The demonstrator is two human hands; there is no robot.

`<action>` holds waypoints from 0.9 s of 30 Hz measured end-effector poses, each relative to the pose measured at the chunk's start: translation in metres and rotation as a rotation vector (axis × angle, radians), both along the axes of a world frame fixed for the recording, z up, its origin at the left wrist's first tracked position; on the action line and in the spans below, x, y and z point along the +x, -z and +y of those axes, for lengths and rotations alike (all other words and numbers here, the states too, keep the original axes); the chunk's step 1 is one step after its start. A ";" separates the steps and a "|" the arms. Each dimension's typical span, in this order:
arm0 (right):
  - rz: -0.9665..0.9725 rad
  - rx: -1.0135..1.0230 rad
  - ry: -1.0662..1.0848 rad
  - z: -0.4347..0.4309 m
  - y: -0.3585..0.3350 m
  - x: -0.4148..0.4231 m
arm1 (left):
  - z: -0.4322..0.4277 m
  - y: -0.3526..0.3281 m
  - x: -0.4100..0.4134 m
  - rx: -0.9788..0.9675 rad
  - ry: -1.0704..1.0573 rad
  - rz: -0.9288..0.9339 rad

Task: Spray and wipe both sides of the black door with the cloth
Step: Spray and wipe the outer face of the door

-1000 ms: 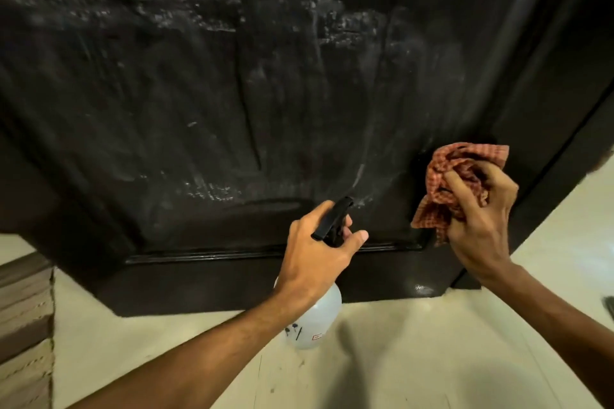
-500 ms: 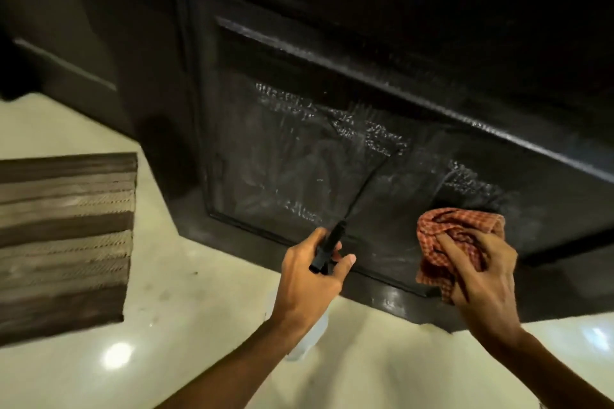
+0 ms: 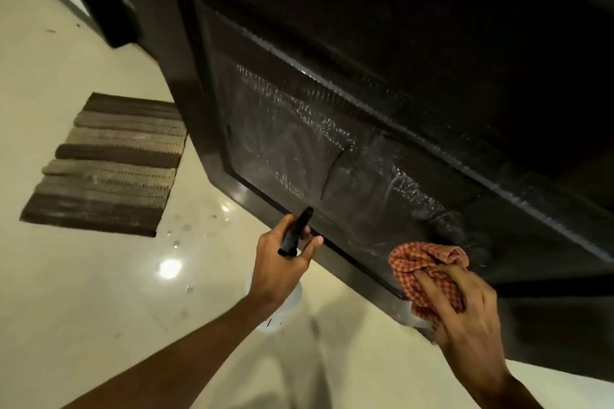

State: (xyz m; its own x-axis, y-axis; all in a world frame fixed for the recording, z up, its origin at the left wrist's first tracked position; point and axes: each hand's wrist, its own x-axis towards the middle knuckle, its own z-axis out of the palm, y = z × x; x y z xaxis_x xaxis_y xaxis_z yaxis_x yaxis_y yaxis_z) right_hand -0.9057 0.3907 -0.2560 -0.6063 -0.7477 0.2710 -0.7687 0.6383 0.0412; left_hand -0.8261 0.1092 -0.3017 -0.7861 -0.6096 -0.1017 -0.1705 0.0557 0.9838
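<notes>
Wet door panel (image 3: 332,163) lies just beyond my hands; right hand (image 3: 465,305) gripping cloth (image 3: 422,262) is nearer it, left hand (image 3: 282,262) gripping spray bottle (image 3: 294,236).

Glossy cream floor (image 3: 83,309), striped brown mat (image 3: 109,164)

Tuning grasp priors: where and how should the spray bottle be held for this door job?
Grip the spray bottle at its narrow neck under the black trigger head, from behind, nozzle toward the black door. The left hand does so; the rounded body hangs below.
</notes>
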 end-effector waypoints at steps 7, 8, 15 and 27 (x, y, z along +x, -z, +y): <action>-0.086 0.069 -0.055 0.040 0.005 -0.010 | 0.061 -0.018 0.005 -0.004 -0.154 -0.023; -0.100 0.048 -0.059 0.043 0.005 -0.012 | 0.069 -0.020 0.006 -0.006 -0.183 -0.024; -0.053 -0.006 -0.115 0.076 0.012 -0.012 | 0.112 -0.015 0.020 0.004 -0.297 -0.038; 0.225 0.095 -0.150 0.080 0.111 -0.042 | 0.143 0.095 0.003 0.064 -0.216 0.112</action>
